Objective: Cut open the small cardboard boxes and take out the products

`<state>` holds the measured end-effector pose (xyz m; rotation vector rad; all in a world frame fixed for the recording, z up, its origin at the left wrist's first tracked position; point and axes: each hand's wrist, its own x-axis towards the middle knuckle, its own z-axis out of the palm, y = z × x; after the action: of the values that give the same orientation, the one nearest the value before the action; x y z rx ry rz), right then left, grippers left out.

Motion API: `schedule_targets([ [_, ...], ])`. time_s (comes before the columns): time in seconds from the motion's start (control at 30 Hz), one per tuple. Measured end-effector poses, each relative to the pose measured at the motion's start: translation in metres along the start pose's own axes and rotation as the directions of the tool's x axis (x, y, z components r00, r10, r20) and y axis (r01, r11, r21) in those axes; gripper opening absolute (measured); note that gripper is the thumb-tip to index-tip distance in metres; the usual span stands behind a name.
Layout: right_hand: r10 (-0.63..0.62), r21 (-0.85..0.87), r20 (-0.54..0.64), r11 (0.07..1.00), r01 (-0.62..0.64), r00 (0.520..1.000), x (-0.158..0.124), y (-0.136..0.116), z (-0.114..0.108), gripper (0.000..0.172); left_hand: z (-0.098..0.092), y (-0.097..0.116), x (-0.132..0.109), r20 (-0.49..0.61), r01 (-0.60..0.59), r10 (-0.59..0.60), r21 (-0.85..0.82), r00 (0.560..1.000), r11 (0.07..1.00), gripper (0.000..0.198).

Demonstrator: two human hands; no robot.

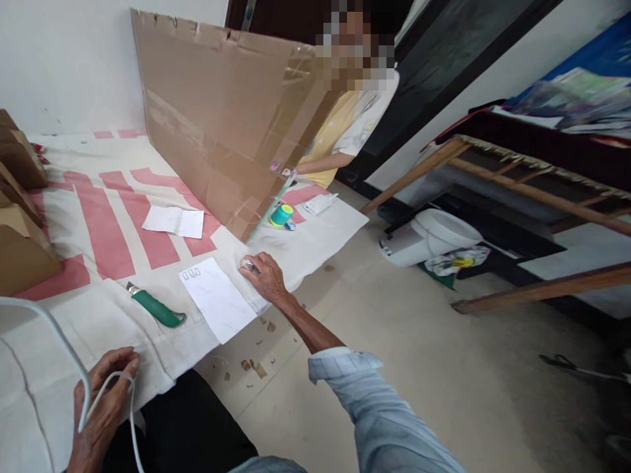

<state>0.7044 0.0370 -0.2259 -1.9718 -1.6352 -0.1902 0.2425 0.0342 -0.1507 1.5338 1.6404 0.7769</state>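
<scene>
My right hand is closed at the table's edge around a small, shiny, partly clear object whose kind I cannot make out. Just left of it lies a white sheet of paper with small shapes drawn in one corner. A green-handled utility knife rests on the tablecloth, between that sheet and my left hand. The fingers of my left hand are curled together at the near table edge; whatever they may hold is hidden. A white cable loops across that hand.
Beyond my right hand a large cardboard sheet stands on the table, with a person behind it. A teal-and-yellow cup, folded paper and cardboard boxes are on the cloth. A white bucket stands on the floor.
</scene>
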Motion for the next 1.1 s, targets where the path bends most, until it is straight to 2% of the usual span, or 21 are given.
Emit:
schedule_targets([
  [0.2, 0.033, -0.065, -0.043, 0.997, -0.036, 0.999, -0.003, -0.002, 0.002, 0.03, 0.001, 0.0, 0.0, -0.003, -0.003, 0.003, 0.013, 1.0, 1.0, 0.039],
  [0.47, 0.017, -0.005, -0.046, 1.0, -0.017, 0.999, -0.004, 0.005, 0.007, 0.034, 0.001, -0.008, 0.0, 0.0, -0.042, 0.042, 0.034, 0.999, 0.999, 0.039],
  [0.7, 0.045, -0.059, -0.073, 0.997, -0.05, 0.996, -0.006, 0.002, 0.007, 0.038, 0.001, 0.001, 0.001, -0.008, -0.035, 0.035, 0.0, 0.999, 0.999, 0.037],
  [0.87, 0.082, -0.05, -0.003, 0.995, -0.082, 0.997, -0.006, 0.006, 0.001, 0.042, -0.001, 0.005, -0.001, 0.004, -0.008, 0.008, -0.002, 1.0, 1.0, 0.038],
  [0.97, 0.103, 0.056, 0.059, 0.993, -0.106, 0.993, -0.001, 0.019, -0.009, 0.042, -0.001, 0.004, -0.001, 0.008, 0.005, -0.005, 0.012, 1.0, 1.0, 0.039],
  [1.1, 0.044, 0.202, 0.135, 0.977, -0.071, 0.99, 0.008, 0.032, -0.026, 0.042, 0.0, 0.003, -0.001, -0.002, -0.006, 0.006, -0.009, 1.0, 1.0, 0.038],
])
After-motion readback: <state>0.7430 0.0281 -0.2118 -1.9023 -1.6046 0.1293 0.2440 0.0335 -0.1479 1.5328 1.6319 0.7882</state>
